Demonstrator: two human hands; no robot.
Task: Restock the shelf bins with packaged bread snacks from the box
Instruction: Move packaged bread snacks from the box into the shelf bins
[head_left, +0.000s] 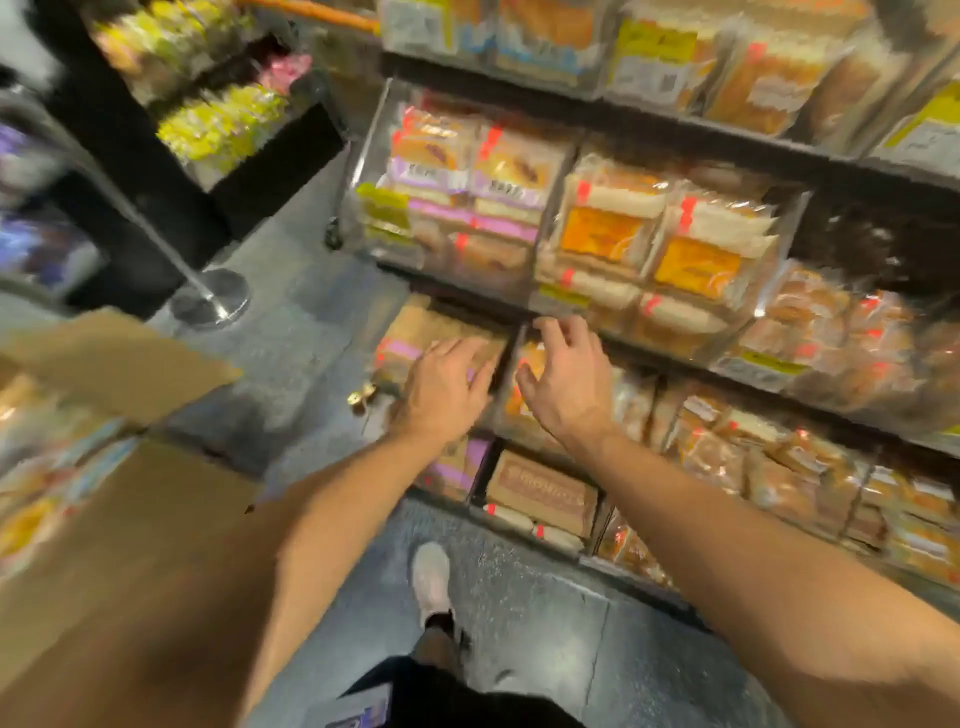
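Both my arms reach toward a low row of clear shelf bins. My left hand (445, 382) lies with straight fingers on a brown-and-purple bread pack (415, 332) in the left bin. My right hand (566, 379) hovers with spread, relaxed fingers over the neighbouring bin of orange-labelled packs (524, 374), holding nothing. The open cardboard box (119, 530) stands at the left, with packaged bread snacks (36, 499) showing inside it. The picture is blurred by motion.
Clear bins of packaged bread (649, 244) fill the shelves above, below and to the right. A metal stanchion base (210, 299) stands on the grey floor at the left, near dark racks of yellow packets (218, 124). My white shoe (431, 577) is below the hands.
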